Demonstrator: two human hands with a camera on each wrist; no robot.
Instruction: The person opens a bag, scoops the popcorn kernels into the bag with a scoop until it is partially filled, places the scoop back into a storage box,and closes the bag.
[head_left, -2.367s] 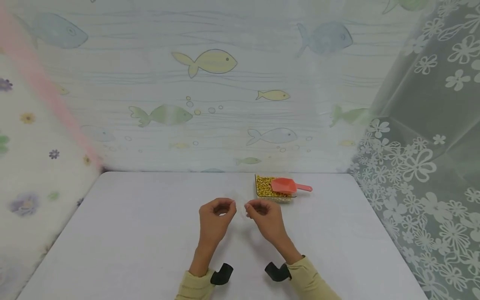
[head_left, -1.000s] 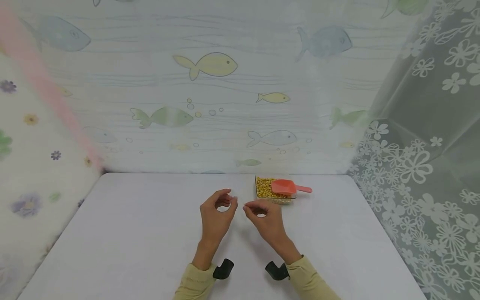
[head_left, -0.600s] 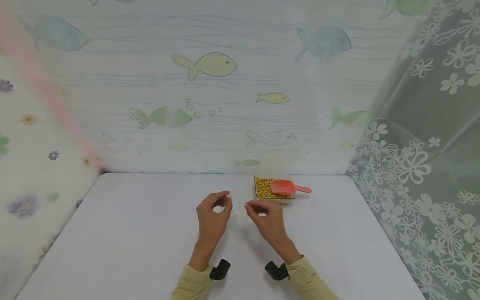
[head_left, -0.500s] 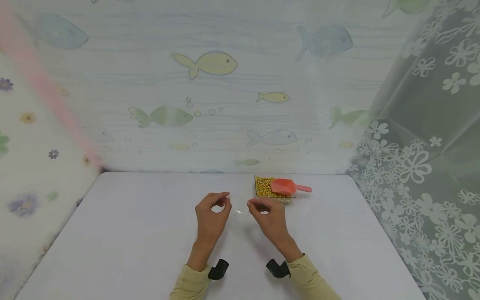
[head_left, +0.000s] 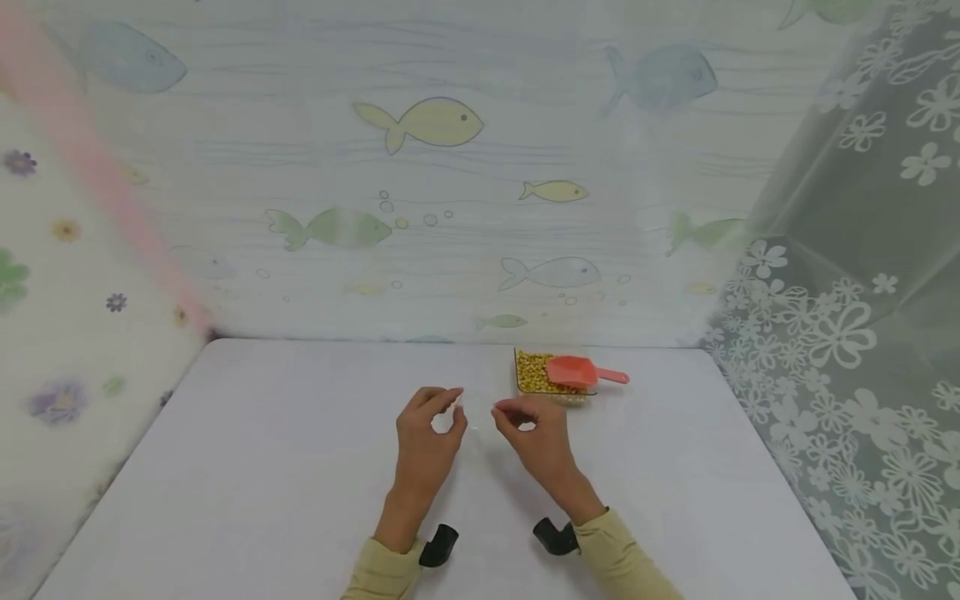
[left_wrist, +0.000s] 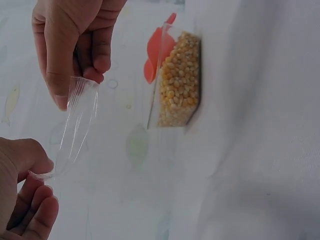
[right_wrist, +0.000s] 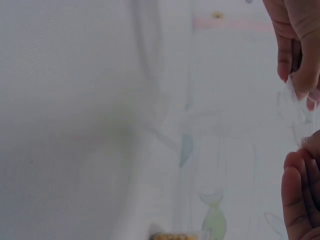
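A clear, thin plastic bag (left_wrist: 77, 125) is stretched between the two hands, crinkled and hard to make out in the head view. My left hand (head_left: 427, 446) holds one edge of it, the film lying between thumb and fingers; in the head view the tips of this thumb and forefinger stand apart. The opposite edge is pinched between the thumb and fingers of my right hand (head_left: 536, 429). Both hands are raised over the white table. Beyond the right hand is a clear container (head_left: 528, 396) of yellow corn kernels (left_wrist: 180, 75), with a red scoop (head_left: 573, 372) lying on top.
The white table (head_left: 262, 467) ends at a back wall (head_left: 300, 300) printed with fish. The scoop's handle sticks out past the container's right side. A black curved piece is on each sleeve cuff, and a flowered curtain (head_left: 840, 333) hangs at the right.
The left thumb and forefinger, together at first, have parted. Clear film has come into view between the hands. The right hand keeps its pinch and has barely moved.
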